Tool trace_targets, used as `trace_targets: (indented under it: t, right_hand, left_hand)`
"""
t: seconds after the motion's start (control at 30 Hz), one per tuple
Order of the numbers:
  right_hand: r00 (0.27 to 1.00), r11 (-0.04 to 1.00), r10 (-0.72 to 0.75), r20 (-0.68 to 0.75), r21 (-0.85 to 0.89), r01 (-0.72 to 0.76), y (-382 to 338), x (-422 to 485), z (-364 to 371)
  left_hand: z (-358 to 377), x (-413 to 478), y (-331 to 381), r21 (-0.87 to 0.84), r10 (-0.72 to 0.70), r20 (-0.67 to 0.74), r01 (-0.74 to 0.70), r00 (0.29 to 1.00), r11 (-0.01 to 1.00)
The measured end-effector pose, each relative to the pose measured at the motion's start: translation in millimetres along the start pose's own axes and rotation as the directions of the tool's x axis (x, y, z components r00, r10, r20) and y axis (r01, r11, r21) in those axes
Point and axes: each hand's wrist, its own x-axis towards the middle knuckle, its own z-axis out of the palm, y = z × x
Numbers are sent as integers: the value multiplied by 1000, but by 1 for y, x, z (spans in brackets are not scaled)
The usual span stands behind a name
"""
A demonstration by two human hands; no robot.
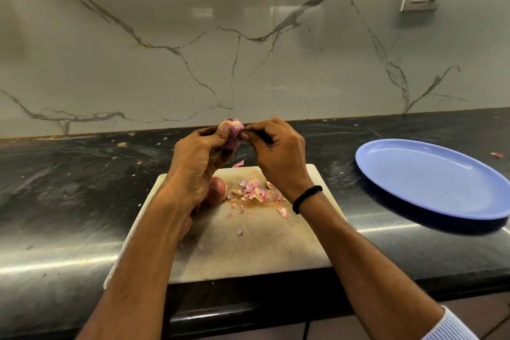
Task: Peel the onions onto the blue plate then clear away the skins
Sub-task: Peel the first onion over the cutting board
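Nearest me, the white board (248, 251) on the dark surface (69, 174) has loose skins (252, 190) scattered over it, and a whole onion (216, 190) lies just behind my left wrist. Above the board's far edge, my left hand (193, 171) has a curled grip round the purple onion (231, 132), thumb on top. My right hand (278, 157) pinches at its side. The blue plate (430, 174) sits well off to the right.

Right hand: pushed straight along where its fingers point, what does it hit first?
The onion, held in the left hand. The right hand points left at the onion's side and seems to pinch it there, so hardly any gap, as far as one view shows.
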Motion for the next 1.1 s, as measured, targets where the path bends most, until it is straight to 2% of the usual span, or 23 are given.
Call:
trace_targets:
  t: [0.3, 0.63, 0.8, 0.9, 1.1]
  right_hand:
    - [996, 995, 36, 79, -94, -29, 3, -2, 3]
    - [991, 996, 74, 108, -63, -67, -6, -1, 5]
    - [991, 993, 103, 85, 49, -107, -6, 0, -3]
    - [995, 995, 79, 68, 54, -83, -7, 1, -7]
    - [994, 998, -54, 93, -19, 56, -5, 0, -2]
  left_hand:
    - [-5, 4, -5, 109, 26, 36, -30, 999, 994]
    - [4, -6, -2, -63, -135, 19, 136, 991, 989]
    - [2, -8, 3, -219, -185, -11, 178, 983, 959]
    - [1, -8, 4, -221, -191, -20, 182, 981, 958]
    - [2, -8, 3, -175, -196, -35, 187, 980, 967]
